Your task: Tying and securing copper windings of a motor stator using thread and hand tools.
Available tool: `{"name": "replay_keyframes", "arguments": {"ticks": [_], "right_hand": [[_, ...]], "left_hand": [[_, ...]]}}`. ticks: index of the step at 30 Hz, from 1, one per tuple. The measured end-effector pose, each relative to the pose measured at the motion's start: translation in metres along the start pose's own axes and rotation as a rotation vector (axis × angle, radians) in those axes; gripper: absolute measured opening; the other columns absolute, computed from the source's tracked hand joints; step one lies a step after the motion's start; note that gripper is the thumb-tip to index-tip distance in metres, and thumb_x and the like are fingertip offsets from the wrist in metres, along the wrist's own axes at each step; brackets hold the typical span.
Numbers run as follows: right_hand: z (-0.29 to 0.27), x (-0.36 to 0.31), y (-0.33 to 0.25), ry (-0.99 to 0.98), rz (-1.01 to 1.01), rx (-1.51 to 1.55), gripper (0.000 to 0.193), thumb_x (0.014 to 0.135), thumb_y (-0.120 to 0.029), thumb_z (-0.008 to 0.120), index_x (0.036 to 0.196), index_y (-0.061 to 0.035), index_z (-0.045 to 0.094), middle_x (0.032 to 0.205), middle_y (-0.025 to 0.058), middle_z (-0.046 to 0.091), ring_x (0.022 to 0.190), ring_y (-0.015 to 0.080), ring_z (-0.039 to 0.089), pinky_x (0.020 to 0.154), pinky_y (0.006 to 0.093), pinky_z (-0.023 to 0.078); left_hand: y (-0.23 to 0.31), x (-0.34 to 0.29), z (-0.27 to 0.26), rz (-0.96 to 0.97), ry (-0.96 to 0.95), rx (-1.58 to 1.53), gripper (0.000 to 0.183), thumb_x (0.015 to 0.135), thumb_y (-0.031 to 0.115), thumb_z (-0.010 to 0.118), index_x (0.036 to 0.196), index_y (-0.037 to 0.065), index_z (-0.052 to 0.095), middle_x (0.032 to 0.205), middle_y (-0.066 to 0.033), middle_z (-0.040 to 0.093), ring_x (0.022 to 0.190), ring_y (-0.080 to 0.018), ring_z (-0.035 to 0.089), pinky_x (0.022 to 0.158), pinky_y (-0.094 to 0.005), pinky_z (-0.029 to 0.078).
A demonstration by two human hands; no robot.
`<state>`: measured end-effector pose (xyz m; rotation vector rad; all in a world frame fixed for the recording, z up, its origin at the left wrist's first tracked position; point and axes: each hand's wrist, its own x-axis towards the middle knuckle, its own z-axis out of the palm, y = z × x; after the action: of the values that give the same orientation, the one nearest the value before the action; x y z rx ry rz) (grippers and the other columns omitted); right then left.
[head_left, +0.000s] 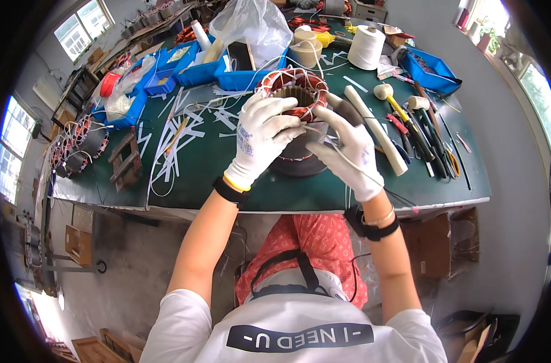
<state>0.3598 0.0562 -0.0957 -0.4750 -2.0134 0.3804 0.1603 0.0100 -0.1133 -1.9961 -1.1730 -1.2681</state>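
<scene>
Head view: on the table [197, 186], the stator [292, 92] stands between the hands, the left hand [262, 130] curled at its left rim, possible pinching of the cord [314, 129] indeterminable, the right hand [348, 148] with fingers spread at its right.

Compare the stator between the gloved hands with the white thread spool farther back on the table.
The stator carries red windings with white lacing; the spool is plain white. The stator sits between the left hand and right hand, which partly hide it; the spool stands apart from both, its side in plain view. Both are rounded.
</scene>
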Motion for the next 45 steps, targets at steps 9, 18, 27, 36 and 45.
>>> {"name": "replay_keyframes", "arguments": {"ticks": [9, 18, 27, 36, 45], "right_hand": [[0.020, -0.051, -0.005, 0.211, 0.540, 0.360, 0.020, 0.082, -0.008, 0.074, 0.100, -0.0004, 0.072, 0.082, 0.0070, 0.070, 0.070, 0.0117, 0.063, 0.067, 0.0260, 0.051], [0.009, -0.062, -0.001, 0.204, 0.785, 0.522, 0.022, 0.085, -0.010, 0.069, 0.104, 0.0017, 0.072, 0.089, 0.0056, 0.071, 0.079, 0.0079, 0.062, 0.074, 0.0231, 0.050], [-0.014, 0.008, 0.076, -0.090, 0.835, 0.880, 0.020, 0.089, -0.011, 0.063, 0.100, 0.0052, 0.069, 0.091, 0.0087, 0.070, 0.091, 0.0144, 0.067, 0.083, 0.0259, 0.052], [0.015, 0.010, 0.073, 0.145, 1.116, 1.376, 0.014, 0.089, -0.020, 0.067, 0.092, -0.0063, 0.064, 0.075, 0.0016, 0.063, 0.053, 0.0061, 0.048, 0.043, 0.0212, 0.035], [-0.015, 0.001, 0.086, 0.222, 1.093, 1.509, 0.030, 0.096, -0.030, 0.058, 0.119, -0.0118, 0.055, 0.085, 0.0006, 0.059, 0.044, 0.0015, 0.028, 0.038, 0.0177, 0.021]], "left_hand": [[-0.025, 0.014, -0.026, 0.184, -0.281, -0.011, 0.024, 0.073, 0.026, 0.077, 0.091, 0.012, 0.070, 0.107, -0.0083, 0.068, 0.099, -0.0314, 0.063, 0.089, -0.0440, 0.048], [-0.022, 0.038, -0.029, 0.185, -0.485, -0.064, 0.017, 0.080, 0.012, 0.071, 0.097, 0.009, 0.069, 0.099, -0.0108, 0.067, 0.099, -0.0343, 0.063, 0.093, -0.0443, 0.047], [-0.013, 0.031, -0.026, 0.062, -0.440, 0.000, 0.044, 0.082, 0.025, 0.075, 0.119, 0.004, 0.061, 0.111, -0.0161, 0.065, 0.106, -0.0358, 0.060, 0.096, -0.0423, 0.046], [-0.017, 0.019, -0.015, 0.177, -0.294, 0.035, 0.039, 0.082, 0.015, 0.071, 0.119, 0.006, 0.061, 0.100, -0.0106, 0.063, 0.092, -0.0309, 0.060, 0.097, -0.0531, 0.045], [-0.021, 0.020, -0.014, 0.188, -0.299, 0.016, 0.034, 0.084, 0.018, 0.069, 0.113, 0.003, 0.061, 0.100, -0.0111, 0.063, 0.091, -0.0306, 0.061, 0.096, -0.0535, 0.045]]}}
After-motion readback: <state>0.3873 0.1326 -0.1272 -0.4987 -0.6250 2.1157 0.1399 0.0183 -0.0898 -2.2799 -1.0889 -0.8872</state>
